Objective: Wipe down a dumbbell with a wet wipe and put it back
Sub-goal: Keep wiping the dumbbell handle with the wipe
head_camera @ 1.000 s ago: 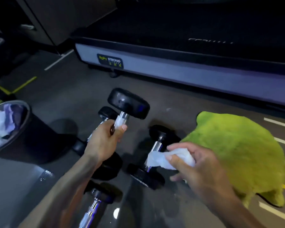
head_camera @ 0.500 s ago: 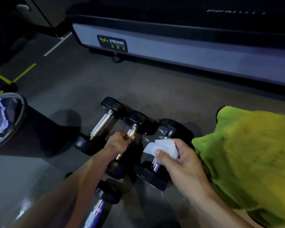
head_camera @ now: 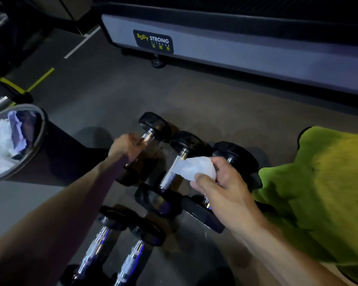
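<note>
Dim lighting. Dark grey floor [head_camera: 116, 96] with white and yellow line markings at 10 o'clock. Grey-sided treadmill base [head_camera: 256, 56] labelled "BODY STRONG" spans 12 to 2 o'clock.

Bare floor [head_camera: 116, 93] lies open beyond the dumbbells [head_camera: 174, 162]; bin [head_camera: 37, 141] crowds their left.

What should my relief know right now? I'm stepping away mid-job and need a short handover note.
Left hand grips the handle of the far-left dumbbell in the floor row.
Right hand pinches the crumpled wet wipe over the middle dumbbell.
Bin with used wipes stands at left.
Done: all dumbbells in view lie on the floor.
Left: which are already wiped cannot be told; check, then bin the wipe.
</note>
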The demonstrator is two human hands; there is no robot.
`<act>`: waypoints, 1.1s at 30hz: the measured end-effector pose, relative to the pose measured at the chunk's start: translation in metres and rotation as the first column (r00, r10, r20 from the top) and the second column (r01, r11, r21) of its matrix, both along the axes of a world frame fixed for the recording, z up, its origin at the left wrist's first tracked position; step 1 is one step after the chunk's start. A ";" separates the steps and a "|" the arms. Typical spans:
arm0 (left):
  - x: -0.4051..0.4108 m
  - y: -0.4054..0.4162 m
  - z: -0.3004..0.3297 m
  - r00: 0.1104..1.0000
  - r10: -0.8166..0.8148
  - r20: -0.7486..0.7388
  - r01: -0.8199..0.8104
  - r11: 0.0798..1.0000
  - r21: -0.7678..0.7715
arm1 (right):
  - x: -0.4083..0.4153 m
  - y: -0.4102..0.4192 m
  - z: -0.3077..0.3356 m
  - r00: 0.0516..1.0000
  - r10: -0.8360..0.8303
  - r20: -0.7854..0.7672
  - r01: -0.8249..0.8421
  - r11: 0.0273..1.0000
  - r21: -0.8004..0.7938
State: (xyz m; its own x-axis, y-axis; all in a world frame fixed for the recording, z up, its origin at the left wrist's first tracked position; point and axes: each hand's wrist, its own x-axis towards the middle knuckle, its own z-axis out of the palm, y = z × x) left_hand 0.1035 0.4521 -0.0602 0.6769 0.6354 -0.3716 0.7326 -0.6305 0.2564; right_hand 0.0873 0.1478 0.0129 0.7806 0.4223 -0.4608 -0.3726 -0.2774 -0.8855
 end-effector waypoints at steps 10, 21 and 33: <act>0.014 0.020 -0.058 0.999 0.028 0.027 -0.026 0.996 -0.087 | 0.040 -0.027 0.028 1.000 0.014 -0.011 -0.014 1.000 0.019; -0.002 -0.037 0.042 0.793 0.223 0.567 0.089 0.878 -0.470 | 0.063 -0.093 0.081 0.866 -0.332 -0.375 0.465 0.809 0.359; 0.017 -0.268 0.212 0.489 0.289 0.823 0.670 0.479 -0.567 | 0.016 -0.210 0.116 0.900 -0.435 0.030 0.404 0.856 0.323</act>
State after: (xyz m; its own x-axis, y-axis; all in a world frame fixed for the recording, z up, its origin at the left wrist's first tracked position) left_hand 0.1203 0.1840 0.1514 0.9644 0.1921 0.1818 -0.2073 0.1224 0.9706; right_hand 0.1033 -0.0617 0.1287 0.9492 0.1501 -0.2766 -0.3005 0.1711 -0.9383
